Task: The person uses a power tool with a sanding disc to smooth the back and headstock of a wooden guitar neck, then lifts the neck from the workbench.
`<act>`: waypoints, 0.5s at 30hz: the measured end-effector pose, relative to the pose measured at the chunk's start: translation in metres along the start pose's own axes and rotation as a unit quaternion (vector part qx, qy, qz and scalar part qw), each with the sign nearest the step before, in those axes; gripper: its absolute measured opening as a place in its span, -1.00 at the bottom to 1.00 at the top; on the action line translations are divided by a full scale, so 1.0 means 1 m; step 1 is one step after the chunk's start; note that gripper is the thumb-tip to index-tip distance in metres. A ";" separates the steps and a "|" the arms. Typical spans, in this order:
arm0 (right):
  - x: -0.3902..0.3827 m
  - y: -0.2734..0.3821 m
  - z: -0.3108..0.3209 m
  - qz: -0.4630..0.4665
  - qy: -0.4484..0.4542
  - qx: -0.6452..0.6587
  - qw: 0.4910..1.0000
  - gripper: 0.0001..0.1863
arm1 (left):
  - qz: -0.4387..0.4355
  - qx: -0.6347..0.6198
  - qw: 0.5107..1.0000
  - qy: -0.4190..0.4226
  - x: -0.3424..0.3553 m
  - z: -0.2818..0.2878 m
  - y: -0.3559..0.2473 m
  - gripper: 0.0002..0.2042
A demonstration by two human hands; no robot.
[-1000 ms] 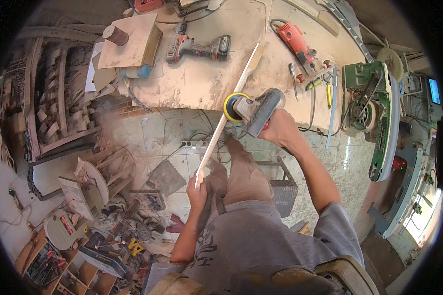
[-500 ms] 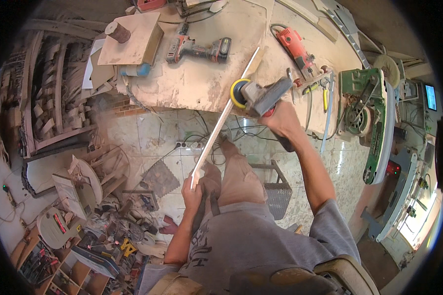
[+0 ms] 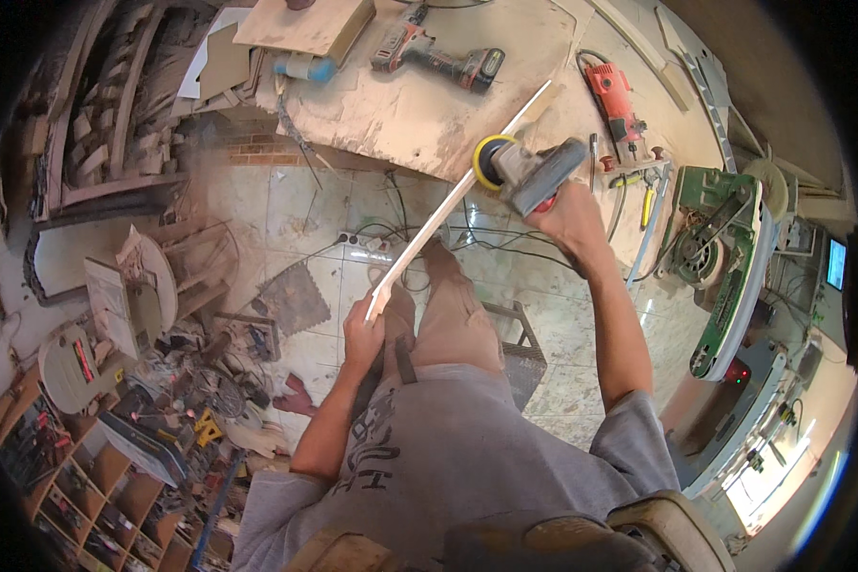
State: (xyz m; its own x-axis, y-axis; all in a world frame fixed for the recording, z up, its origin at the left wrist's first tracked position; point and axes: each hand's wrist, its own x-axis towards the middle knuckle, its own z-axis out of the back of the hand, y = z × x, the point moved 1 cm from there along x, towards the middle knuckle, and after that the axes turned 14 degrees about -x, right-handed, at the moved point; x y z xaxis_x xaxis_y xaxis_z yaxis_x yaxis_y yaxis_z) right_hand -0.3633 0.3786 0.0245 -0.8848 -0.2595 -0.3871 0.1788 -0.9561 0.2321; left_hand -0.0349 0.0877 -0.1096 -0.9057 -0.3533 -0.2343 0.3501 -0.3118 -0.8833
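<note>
A long, narrow pale wooden strip (image 3: 426, 236) slants from my left hand (image 3: 363, 334) up to the workbench edge (image 3: 381, 148), its far end lying over the bench top. The fingers of my left hand are closed round its near end. My right hand (image 3: 568, 225) grips a handheld sander (image 3: 538, 177) with a round yellow-rimmed pad, which is against or very close to the strip's upper part; contact is unclear. On the bench, a cordless drill (image 3: 429, 62) lies beyond the strip, and a red power tool (image 3: 616, 105) lies beside several hand tools at the right.
A green belt machine (image 3: 712, 267) stands at the right. A board block (image 3: 300, 29) and blue cylinder (image 3: 305, 69) sit at the bench's back left. Cables (image 3: 467, 231) cross the tiled floor by my legs. A wood-offcut rack (image 3: 105, 124) and cluttered shelving (image 3: 95, 496) are at the left.
Both hands appear somewhat higher in the picture. The sander has shifted up and right along the strip. The surroundings have shifted too, as the camera view has moved.
</note>
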 end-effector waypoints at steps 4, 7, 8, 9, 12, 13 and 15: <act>-0.016 0.012 -0.005 0.035 -0.013 -0.021 0.999 -0.45 | -0.011 -0.007 1.000 -0.004 0.002 0.000 -0.005 -0.70; -0.010 0.007 0.000 0.012 -0.008 -0.008 1.000 -0.45 | 0.013 -0.014 1.000 0.006 0.000 0.001 -0.009 -0.65; -0.007 0.005 0.002 0.008 -0.014 -0.005 1.000 -0.44 | 0.014 -0.016 1.000 0.007 -0.001 0.000 -0.010 -0.60; -0.007 0.004 0.003 -0.003 -0.055 -0.001 0.998 -0.44 | 0.011 -0.020 1.000 0.007 -0.002 0.000 -0.011 -0.55; -0.012 0.007 -0.004 0.013 0.011 -0.032 0.999 -0.38 | 0.021 -0.018 1.000 0.000 -0.003 0.000 -0.012 -0.66; -0.017 0.010 -0.007 0.032 0.015 -0.046 0.998 -0.38 | 0.010 -0.017 1.000 0.001 -0.004 0.000 -0.013 -0.63; -0.023 0.016 -0.009 0.077 0.051 -0.071 0.993 -0.39 | -0.012 -0.014 1.000 0.001 -0.004 0.001 -0.015 -0.55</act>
State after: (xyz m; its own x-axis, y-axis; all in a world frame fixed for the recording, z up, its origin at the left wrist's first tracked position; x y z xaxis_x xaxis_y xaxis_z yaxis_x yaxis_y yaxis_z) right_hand -0.3358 0.3677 0.0288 -0.7960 -0.4088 -0.4464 0.3733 -0.9121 0.1697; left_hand -0.0367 0.0932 -0.0954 -0.9144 -0.3439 -0.2135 0.3212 -0.2953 -0.8998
